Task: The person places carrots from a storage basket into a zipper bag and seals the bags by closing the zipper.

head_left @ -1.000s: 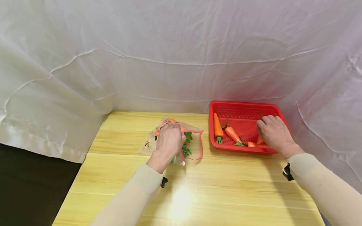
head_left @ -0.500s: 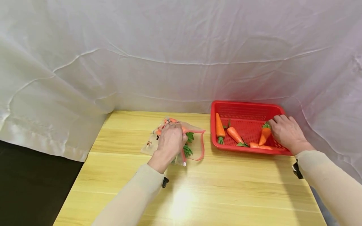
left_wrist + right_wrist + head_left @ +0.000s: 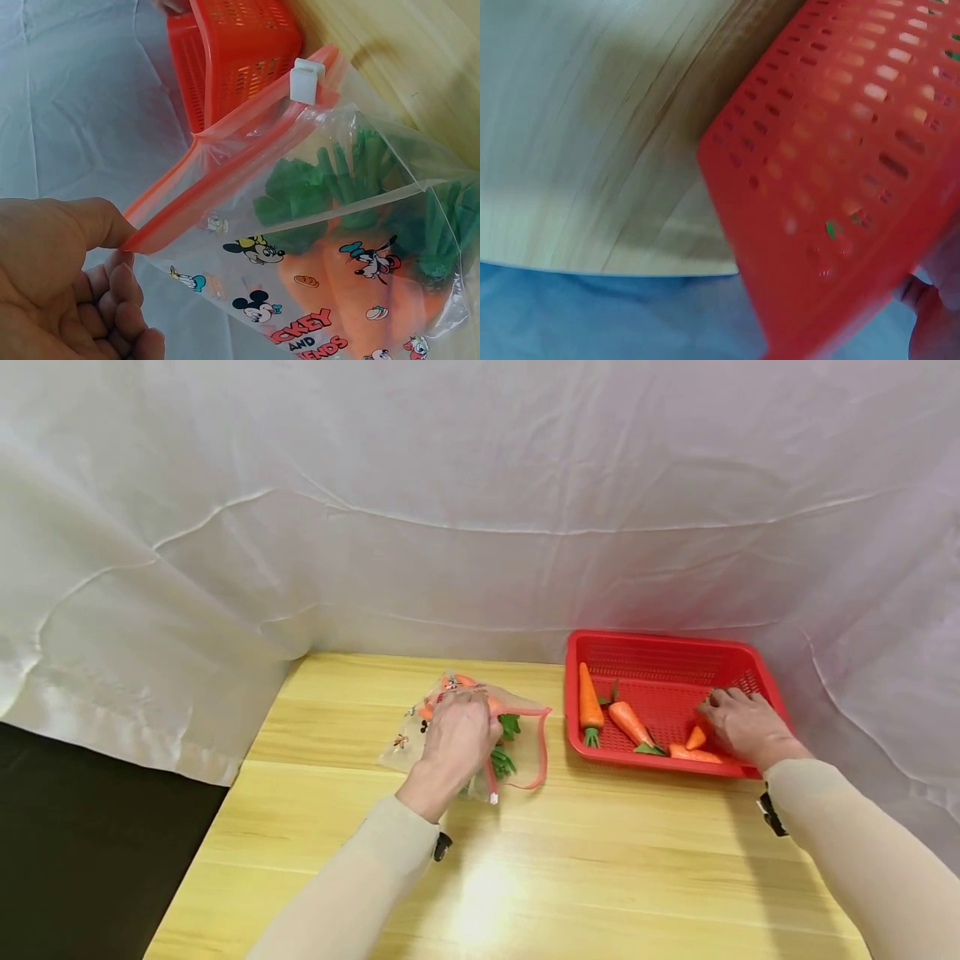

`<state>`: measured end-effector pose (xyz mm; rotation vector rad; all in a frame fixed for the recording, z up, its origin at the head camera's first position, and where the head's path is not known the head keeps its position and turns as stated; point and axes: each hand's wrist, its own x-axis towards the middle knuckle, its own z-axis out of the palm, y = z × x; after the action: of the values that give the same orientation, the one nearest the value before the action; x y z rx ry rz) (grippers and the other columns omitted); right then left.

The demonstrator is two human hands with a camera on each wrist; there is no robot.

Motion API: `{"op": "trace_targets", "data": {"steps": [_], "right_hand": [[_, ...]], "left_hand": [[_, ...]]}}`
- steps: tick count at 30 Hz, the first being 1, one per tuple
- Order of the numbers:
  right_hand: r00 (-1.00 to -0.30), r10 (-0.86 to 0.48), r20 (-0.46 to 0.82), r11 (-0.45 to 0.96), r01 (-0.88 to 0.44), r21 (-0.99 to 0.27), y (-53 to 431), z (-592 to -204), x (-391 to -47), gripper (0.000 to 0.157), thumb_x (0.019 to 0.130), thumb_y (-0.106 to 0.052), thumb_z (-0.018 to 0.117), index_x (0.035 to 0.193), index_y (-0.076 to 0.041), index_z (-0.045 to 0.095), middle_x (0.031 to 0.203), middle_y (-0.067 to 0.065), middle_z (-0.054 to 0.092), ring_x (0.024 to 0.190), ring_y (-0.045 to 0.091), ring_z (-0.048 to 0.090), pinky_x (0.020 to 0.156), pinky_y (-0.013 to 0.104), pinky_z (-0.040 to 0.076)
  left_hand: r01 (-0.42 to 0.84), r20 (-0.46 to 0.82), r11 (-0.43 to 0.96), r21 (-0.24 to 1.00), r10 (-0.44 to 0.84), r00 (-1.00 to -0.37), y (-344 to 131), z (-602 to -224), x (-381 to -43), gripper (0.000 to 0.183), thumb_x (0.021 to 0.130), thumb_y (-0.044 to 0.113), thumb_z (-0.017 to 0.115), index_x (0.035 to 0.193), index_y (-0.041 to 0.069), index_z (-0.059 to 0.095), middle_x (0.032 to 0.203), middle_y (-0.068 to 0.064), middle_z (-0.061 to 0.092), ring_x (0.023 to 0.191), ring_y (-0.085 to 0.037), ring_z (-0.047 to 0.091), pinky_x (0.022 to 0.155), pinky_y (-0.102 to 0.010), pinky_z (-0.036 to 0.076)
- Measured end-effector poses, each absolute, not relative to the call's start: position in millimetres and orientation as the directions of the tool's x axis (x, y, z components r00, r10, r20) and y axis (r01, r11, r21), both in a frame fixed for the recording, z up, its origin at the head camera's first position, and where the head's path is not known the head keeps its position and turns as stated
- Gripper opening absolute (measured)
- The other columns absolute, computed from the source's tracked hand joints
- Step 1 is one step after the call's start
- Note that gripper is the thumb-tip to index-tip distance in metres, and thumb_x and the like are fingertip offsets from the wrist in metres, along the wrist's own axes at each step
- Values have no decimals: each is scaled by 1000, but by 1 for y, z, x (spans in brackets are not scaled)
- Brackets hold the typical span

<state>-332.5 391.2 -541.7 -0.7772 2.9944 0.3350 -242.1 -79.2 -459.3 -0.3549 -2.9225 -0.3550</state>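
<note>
Standing on a wood-grain table [image 3: 600,852] is a red perforated plastic basket [image 3: 660,637], near a clear printed zip bag [image 3: 217,199] pinched by the left hand [image 3: 459,731]; the right hand [image 3: 742,724] half-hides an orange carrot [image 3: 696,738] in the basket, its spread and grip indiscernible.

Arms [image 3: 847,847] apart — left hand [image 3: 456,735] pinching, right hand [image 3: 745,725] palm-down

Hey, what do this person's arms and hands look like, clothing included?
Plain cream long sleeves cover both arms: the left sleeve and right sleeve look alike. A small black device shows at the left wrist, another black device at the right. The left hand and right hand wear no gloves.
</note>
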Motion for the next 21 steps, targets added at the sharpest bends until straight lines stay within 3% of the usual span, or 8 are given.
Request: {"op": "trace_targets", "data": {"steps": [2,5,7,11,14,21], "right_hand": [[-883,-468,-46,861,-467,202,385,-545,-334,20,92,-18,74,108,-6,68,106,21,62,104,48,58,90,67,50],[-901,-433,-17,882,-428,199,375,-547,-337,20,97,-24,67,99,-4,66,99,20,64,102,47,59,88,66,48],[-908,-418,-27,887,-414,207,371,-547,-339,19,98,-22,64,99,-2,65,98,21,65,103,47,59,88,66,47],[-893,-438,-104,862,-450,232,369,-544,-344,21,100,-10,61,118,0,67,115,25,65,113,49,56,97,69,45],[-878,-455,-150,846,-479,234,371,-543,-346,28,100,-6,61,127,-4,69,128,27,62,120,50,53,102,71,43],[-890,-431,-149,857,-455,242,371,-549,-359,19,99,-11,61,112,-6,73,115,24,64,113,49,55,93,68,46]], "left_hand": [[240,184,944,228,200,-962,-79,-460,-242,25,97,15,64,75,14,53,88,-6,69,102,-28,71,111,-42,48],[223,170,944,243,185,-968,-79,-461,-242,20,96,14,63,78,14,55,90,-7,70,101,-28,70,113,-43,47],[218,167,945,243,180,-969,-79,-461,-242,18,96,13,62,79,13,56,88,-6,69,96,-27,69,107,-41,49],[209,163,950,234,174,-971,-79,-461,-243,19,95,13,62,78,13,55,85,-4,66,87,-24,63,96,-38,50],[205,161,950,237,170,-972,-80,-461,-242,21,95,13,63,77,13,54,86,-4,66,88,-25,64,97,-38,50],[211,161,945,250,175,-971,-80,-462,-243,26,95,12,64,72,14,51,80,-1,61,85,-22,62,101,-39,49]]}}
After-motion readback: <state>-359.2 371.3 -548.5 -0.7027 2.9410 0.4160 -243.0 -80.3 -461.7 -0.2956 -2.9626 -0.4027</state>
